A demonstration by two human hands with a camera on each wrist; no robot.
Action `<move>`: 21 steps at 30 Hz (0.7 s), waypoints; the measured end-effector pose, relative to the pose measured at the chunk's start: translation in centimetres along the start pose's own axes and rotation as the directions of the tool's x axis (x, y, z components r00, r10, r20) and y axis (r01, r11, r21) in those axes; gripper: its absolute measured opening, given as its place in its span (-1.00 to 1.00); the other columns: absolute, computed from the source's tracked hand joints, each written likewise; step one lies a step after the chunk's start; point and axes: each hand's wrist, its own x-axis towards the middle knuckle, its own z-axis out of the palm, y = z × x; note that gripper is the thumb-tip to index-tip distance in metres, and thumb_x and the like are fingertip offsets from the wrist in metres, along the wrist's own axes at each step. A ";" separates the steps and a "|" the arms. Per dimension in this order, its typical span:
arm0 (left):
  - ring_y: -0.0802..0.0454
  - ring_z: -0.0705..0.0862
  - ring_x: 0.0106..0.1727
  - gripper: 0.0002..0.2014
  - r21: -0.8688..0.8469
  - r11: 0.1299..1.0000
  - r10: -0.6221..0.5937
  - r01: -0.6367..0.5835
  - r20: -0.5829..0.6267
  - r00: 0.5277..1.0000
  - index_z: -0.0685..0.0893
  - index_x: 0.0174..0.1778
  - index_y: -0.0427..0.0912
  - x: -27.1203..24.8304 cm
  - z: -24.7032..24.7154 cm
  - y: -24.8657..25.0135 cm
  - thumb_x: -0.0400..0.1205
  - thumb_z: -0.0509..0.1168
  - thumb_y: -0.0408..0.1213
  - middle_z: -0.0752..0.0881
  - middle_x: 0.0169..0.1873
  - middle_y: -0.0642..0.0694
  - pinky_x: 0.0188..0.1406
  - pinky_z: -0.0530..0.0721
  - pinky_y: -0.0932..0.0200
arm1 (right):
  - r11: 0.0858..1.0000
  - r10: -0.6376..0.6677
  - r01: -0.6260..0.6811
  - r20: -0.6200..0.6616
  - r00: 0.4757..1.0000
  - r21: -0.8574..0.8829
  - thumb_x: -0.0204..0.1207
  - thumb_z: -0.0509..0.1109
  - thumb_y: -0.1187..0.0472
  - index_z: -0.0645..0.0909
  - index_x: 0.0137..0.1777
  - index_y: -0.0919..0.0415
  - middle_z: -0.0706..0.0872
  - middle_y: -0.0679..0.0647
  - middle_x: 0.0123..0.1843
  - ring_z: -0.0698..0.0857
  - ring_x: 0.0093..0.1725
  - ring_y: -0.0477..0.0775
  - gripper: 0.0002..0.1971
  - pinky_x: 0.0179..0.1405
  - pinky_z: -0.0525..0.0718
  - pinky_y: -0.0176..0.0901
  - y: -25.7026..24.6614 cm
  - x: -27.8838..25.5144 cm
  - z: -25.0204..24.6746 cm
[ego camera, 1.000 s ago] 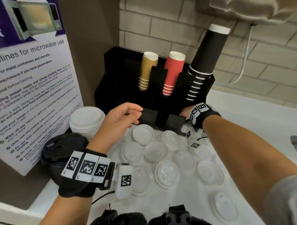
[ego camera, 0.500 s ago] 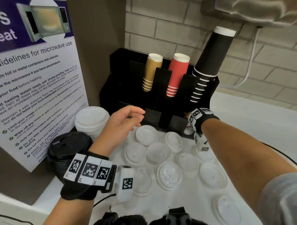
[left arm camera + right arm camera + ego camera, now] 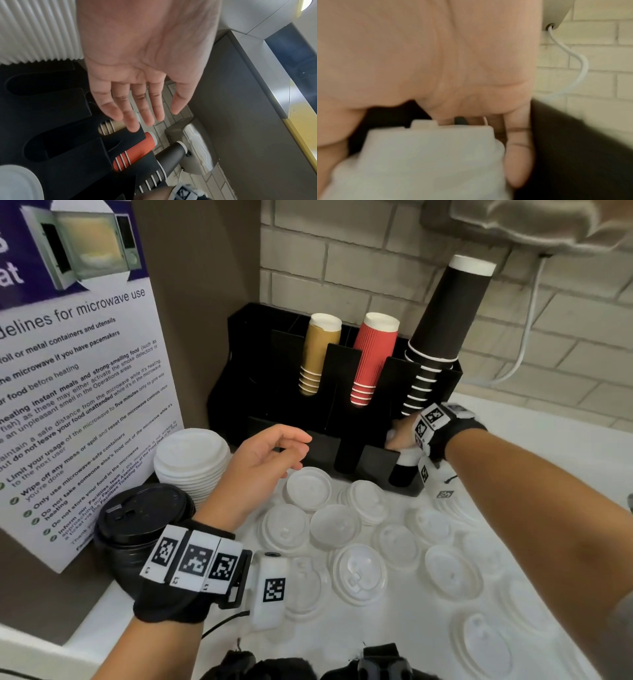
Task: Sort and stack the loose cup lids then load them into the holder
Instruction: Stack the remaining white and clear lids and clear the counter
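Gripping a lid stack (image 3: 419, 162) at the holder's (image 3: 342, 392) right front slot, right hand (image 3: 399, 436); hovering relaxed above loose lids (image 3: 335, 525) mid-worktop, left hand (image 3: 260, 460), holding nothing.

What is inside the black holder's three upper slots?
The holder has three cup stacks, bases up: tan, red and black. Its walls hide their lower cups, so no count is possible.
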 end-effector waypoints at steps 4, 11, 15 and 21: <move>0.05 0.74 -0.01 -0.81 -0.012 1.000 -0.003 0.003 0.044 0.999 0.72 0.07 0.03 0.0 0.7 0.1 0.67 0.29 -0.33 0.76 -0.08 0.13 -0.10 0.65 0.34 | 0.996 0.009 -0.014 0.057 0.998 0.089 0.57 0.37 0.04 0.27 0.55 0.16 0.51 0.18 0.41 0.55 0.10 0.13 -0.40 -0.44 0.47 -0.43 0.7 -3.7 -4.4; 0.08 0.71 0.21 -0.50 -0.121 0.990 -0.053 0.066 0.102 0.993 0.50 0.29 0.40 -0.8 1.7 0.0 0.45 0.48 0.10 0.58 0.29 0.17 0.11 0.71 0.10 | 0.565 -0.338 0.477 -0.339 0.878 0.673 0.30 0.56 0.09 0.39 0.36 -0.06 0.53 -0.01 0.22 0.56 0.21 0.01 -0.36 0.18 0.60 -0.06 -0.2 -11.7 -4.9; 0.01 0.63 0.39 -0.18 -0.273 0.961 0.030 0.036 0.236 0.971 0.33 0.41 0.58 -1.5 2.4 0.0 0.30 0.56 -0.01 0.43 0.50 0.07 0.34 0.63 -0.11 | 0.118 -0.447 0.644 -0.539 0.714 0.756 0.31 0.55 0.14 0.37 0.40 -0.06 0.55 -0.05 0.26 0.59 0.26 -0.02 -0.34 0.20 0.62 -0.06 -5.2 -15.0 -0.6; -0.02 0.63 0.37 -0.11 -0.241 0.971 0.079 -0.012 0.273 0.959 0.46 0.48 0.26 -2.9 2.2 -0.8 0.25 0.67 -0.27 0.56 0.37 0.14 0.07 0.74 0.03 | -0.099 -0.253 0.543 -0.549 0.797 0.834 0.25 0.58 0.06 0.35 0.33 -0.07 0.64 0.02 0.24 0.67 0.23 0.07 -0.33 0.16 0.67 0.03 -8.2 -16.3 3.9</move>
